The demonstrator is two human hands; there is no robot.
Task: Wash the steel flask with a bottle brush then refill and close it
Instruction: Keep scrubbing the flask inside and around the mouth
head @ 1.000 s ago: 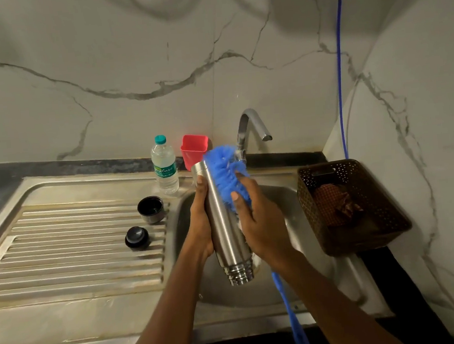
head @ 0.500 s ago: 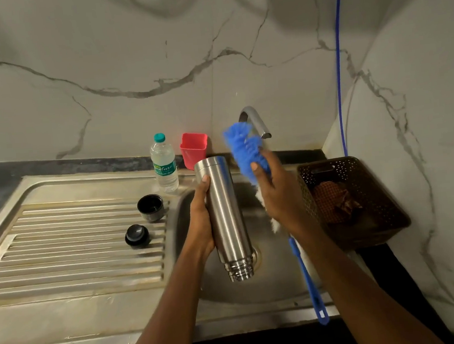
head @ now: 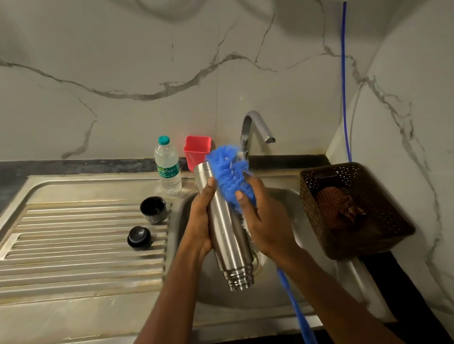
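The steel flask (head: 227, 227) hangs over the sink basin (head: 300, 200), tilted with its threaded neck end toward me and its flat base away. My left hand (head: 201, 221) grips its left side. My right hand (head: 264, 221) holds the blue bottle brush (head: 230, 174) near its bristle head, and the bristles press against the flask's upper right side. The brush's blue handle (head: 297, 312) trails down toward me. A black cup lid (head: 153, 209) and a black stopper (head: 139, 237) lie on the drainboard.
A plastic water bottle (head: 167, 166) and a red cup (head: 197, 151) stand at the back of the ribbed steel drainboard (head: 62, 257). The tap (head: 255, 127) arches behind the brush. A brown perforated basket (head: 362, 208) with a cloth sits right of the sink.
My right hand carried the brush away to the right of the flask, then brought the bristles back against its upper side. The flask stayed in my left hand.
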